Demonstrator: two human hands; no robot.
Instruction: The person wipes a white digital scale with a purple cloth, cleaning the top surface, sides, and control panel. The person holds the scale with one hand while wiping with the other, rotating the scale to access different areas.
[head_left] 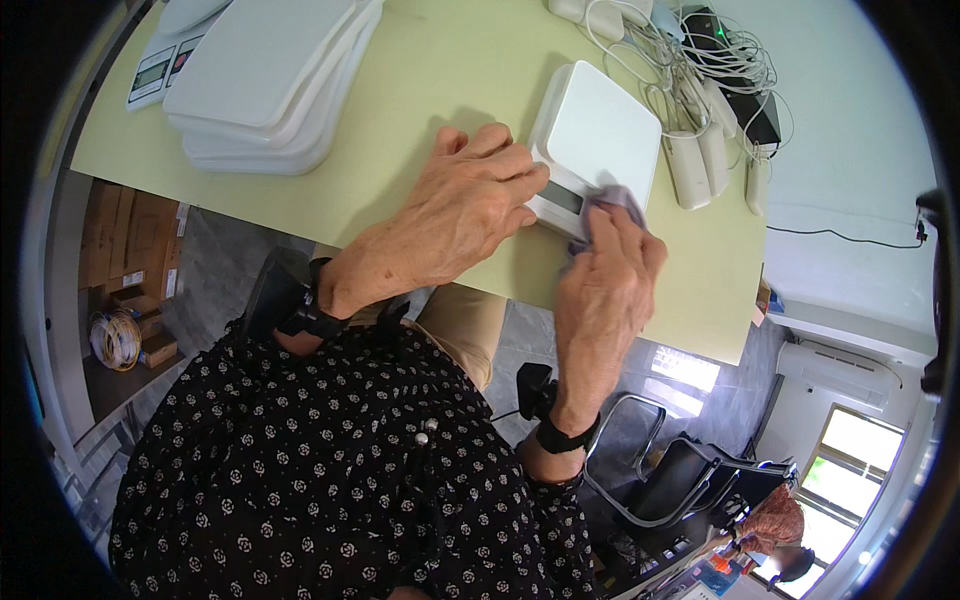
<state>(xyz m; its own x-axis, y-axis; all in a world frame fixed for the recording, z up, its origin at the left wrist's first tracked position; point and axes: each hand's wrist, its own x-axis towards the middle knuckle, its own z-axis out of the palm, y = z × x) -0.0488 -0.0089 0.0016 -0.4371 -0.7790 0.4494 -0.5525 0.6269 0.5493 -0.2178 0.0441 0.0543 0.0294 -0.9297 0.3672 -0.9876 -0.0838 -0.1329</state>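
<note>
A white kitchen scale (603, 122) with a flat square platform lies on the pale green table, its dark display strip (565, 197) toward me. My left hand (468, 200) grips the scale's near left corner, fingers bent and the thumb against its front edge. My right hand (610, 270) is closed on a greyish-purple cloth (615, 200), pressed to the scale's front right corner beside the display. The cloth is slightly blurred and covers part of the display panel. The far side of the scale shows no contact with either hand.
Stacked white scales (265, 75) stand at the table's left, beside another scale with a display (152, 78). Tangled white cables and adapters (700, 110) and a black power strip (755, 120) lie at the right. A chair (670, 480) and another person (775, 525) are at the lower right.
</note>
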